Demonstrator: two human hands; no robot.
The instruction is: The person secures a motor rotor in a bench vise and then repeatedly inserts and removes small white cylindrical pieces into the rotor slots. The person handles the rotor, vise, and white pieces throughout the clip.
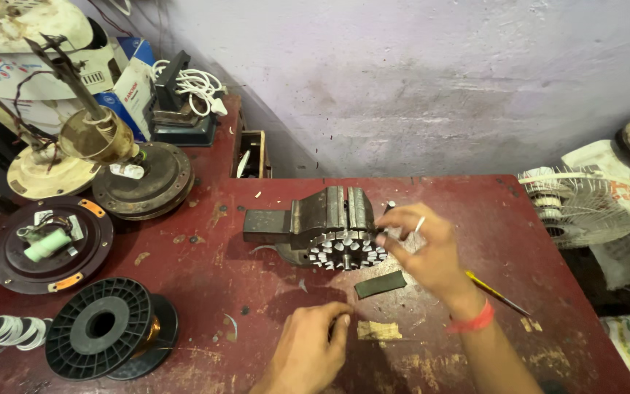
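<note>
A round slotted metal stator core (347,250) sits clamped in a grey bench vise (315,213) in the middle of the dark red table (257,306). My right hand (423,248) reaches to the core's right side, fingers curled against its rim; whether it holds something small I cannot tell. A red band circles that wrist. My left hand (313,343) rests on the table in front, fingers pinched together near a dark flat strip (380,284). A pale scrap of paper (378,330) lies by it.
A black wire spool (102,328) stands at the front left. Fan motor housings (49,244) and a round dark cover (147,179) crowd the left side. A yellow-handled tool (496,293) lies right of my forearm. A white fan guard (576,204) sits off the table's right edge.
</note>
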